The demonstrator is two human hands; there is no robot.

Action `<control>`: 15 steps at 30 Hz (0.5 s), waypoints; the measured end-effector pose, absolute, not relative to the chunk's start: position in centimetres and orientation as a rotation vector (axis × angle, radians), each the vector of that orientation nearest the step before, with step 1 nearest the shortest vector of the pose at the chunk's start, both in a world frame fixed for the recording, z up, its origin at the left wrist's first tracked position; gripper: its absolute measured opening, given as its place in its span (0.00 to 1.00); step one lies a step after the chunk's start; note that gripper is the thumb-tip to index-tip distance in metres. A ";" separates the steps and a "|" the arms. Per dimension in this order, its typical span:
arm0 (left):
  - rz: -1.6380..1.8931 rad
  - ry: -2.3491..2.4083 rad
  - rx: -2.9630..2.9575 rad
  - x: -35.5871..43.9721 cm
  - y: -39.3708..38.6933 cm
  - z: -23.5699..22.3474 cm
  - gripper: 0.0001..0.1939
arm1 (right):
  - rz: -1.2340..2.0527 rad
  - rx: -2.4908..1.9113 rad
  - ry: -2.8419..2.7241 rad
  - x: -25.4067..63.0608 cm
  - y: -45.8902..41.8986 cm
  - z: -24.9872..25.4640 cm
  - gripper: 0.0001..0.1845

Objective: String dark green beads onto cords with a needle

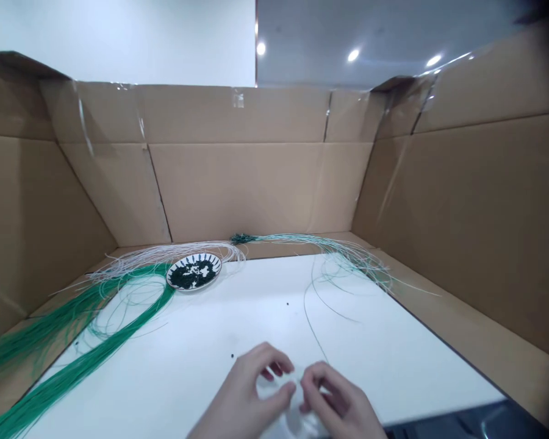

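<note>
My left hand (249,390) and my right hand (336,399) meet at the near edge of a white board (238,317), fingertips pinched together. A thin dark string (312,329) runs from my right fingers back across the board. What the left fingertips pinch is too small to see. A small patterned dish (194,272) with dark green beads sits at the far left of the board. Two loose dark beads (232,356) lie on the board ahead of my hands.
Thick bundles of green strings (73,347) sweep along the left side, with pale strings (165,253) behind the dish. A pale green bundle (343,253) fans out at the far right. Cardboard walls (256,183) enclose the work area on three sides.
</note>
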State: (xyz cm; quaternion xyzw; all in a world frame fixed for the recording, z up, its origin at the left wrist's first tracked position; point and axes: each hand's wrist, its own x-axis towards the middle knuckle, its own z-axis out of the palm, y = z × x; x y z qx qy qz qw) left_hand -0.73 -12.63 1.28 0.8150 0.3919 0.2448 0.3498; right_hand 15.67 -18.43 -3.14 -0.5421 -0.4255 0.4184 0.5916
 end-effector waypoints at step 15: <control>0.524 1.312 2.337 5.9 -1.6 1.5 0.10 | 0.928 -1.310 -1.029 19.8 -16.4 -4.9 0.19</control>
